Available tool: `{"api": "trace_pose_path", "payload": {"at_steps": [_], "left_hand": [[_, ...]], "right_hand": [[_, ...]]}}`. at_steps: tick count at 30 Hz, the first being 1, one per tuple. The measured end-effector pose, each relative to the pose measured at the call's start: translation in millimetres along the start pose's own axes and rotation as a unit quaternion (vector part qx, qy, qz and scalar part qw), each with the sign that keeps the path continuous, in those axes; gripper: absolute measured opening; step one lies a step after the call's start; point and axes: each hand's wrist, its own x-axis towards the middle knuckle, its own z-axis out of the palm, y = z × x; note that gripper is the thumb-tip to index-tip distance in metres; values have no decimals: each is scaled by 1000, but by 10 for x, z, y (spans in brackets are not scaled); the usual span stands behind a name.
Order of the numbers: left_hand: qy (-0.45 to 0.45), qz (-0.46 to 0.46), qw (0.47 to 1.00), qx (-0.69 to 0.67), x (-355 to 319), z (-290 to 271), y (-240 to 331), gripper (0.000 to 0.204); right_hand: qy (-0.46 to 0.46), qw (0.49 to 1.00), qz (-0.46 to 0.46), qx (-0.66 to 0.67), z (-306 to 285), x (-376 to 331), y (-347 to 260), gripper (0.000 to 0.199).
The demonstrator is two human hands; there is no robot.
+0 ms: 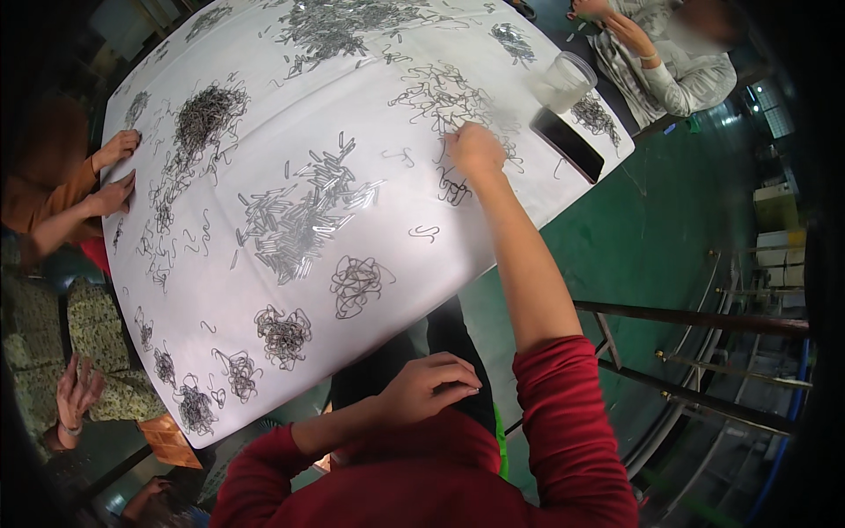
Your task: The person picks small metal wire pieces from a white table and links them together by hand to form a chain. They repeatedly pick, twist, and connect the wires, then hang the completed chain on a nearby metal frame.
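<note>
Head view | right hand [477, 151] was set at wire hooks [443, 95], fingers curled, grasp unclear | left hand [427, 387] was held beside surface [422, 282], fingers half-bent, grasp unclear

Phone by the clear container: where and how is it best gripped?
The phone is probably best pinched across its long edges at the near end, coming from the wearer's side: it lies flat, with the clear container by its far end.
</note>
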Motion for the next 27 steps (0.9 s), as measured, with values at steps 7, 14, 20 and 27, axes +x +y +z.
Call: {"api": "trace_pose_path", "payload": {"at_steps": [7,14,20,27], "left_hand": [[-4,13,1000,-6,-26,0,-33,12],[-3,19,1000,-14,-37,13,-70,12],[-3,16,1000,-19,-44,27,-115,11],[-13,8,1000,-15,2,56,-148,11]], "right_hand": [[-43,999,12,-32,1,-45,-138,32],[-35,996,-75,27,78,127,219,29],[-9,986,-26,167,-92,-92,1239,33],[88,969,-71,221,4,-297,1254,20]]}}
